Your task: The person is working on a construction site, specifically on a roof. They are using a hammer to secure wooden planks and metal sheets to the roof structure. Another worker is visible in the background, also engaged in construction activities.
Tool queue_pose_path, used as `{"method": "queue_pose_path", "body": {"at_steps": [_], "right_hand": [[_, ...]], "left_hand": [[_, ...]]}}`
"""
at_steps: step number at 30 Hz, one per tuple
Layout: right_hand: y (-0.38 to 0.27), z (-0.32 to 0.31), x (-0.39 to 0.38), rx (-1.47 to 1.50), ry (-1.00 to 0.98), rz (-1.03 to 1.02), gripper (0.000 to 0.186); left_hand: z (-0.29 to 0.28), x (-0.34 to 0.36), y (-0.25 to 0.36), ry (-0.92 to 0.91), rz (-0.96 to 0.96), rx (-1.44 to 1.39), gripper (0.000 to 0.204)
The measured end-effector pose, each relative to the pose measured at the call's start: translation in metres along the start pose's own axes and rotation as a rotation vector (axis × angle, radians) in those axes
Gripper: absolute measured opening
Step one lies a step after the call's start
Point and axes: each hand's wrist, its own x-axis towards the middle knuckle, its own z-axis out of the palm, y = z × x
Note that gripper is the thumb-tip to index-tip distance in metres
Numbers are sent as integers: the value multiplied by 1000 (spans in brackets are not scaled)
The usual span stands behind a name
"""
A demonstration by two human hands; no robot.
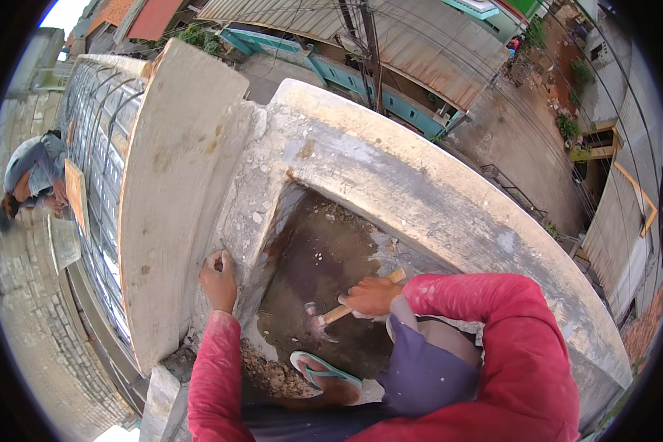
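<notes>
Weathered concrete ledge (pixel 390 177) high above a dirt lane (pixel 545 169), claw hammer (pixel 337 314) in the right grip (pixel 372 296)

Past the ledge I look down on corrugated metal roofing (pixel 449 44), a teal wall (pixel 412 118) and a utility pole (pixel 370 51) among dark wires. Nearer to me, the concrete frames a sunken recess whose floor (pixel 302 258) is dark and looks wet. Coarse rubble (pixel 272 372) lies at its lower left.

I have the right grip closed around the wooden handle of the claw hammer, toward the butt, which pokes out beyond the fingers. The hammer slants down to the left, its metal head over the dark floor of the recess; from this angle I cannot tell whether the head touches it.

My left grip (pixel 218 278) is at the strip of rough concrete (pixel 250 214) between the recess and a tall concrete slab (pixel 173 184). Its fingers are curled, and I cannot tell whether anything is pinched between them.

Below my two red sleeves (pixel 217 368) I see a foot in a flip-flop (pixel 302 362) with teal straps beside the rubble, and a bent knee in purplish-blue trousers (pixel 427 372) close to the right grip. On the far side of the slab run steel bars (pixel 114 103), and beyond them a co-worker (pixel 37 169) bends near a wooden board (pixel 76 193).
</notes>
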Motion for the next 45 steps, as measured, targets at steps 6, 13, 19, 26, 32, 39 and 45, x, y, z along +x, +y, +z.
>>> {"method": "queue_pose_path", "body": {"at_steps": [6, 13, 19, 26, 32, 39, 45], "right_hand": [[-22, -89, -5, 364, 159, 3, 29], [-22, -176, -27, 331, 567, 183, 30], [15, -181, -50, 453, 782, 521, 35], [11, -170, -43, 743, 1012, 647, 39], [15, -169, -41, 589, 1022, 661, 34], [28, -160, -31, 483, 1083, 640, 35], [44, -162, -26, 568, 1109, 620, 30]], "left_hand": [[-18, -1, 12, -71, 52, 64, 19], [-84, -13, 53, -153, 226, 209, 12], [-163, 1, 102, 286, 486, 453, 13], [-171, 45, 96, 236, 170, 81, 31], [-172, 56, 89, 236, 61, 109, 31], [-171, 64, 85, 304, 108, 110, 30], [-162, 70, 72, 363, 127, 124, 29]]}}
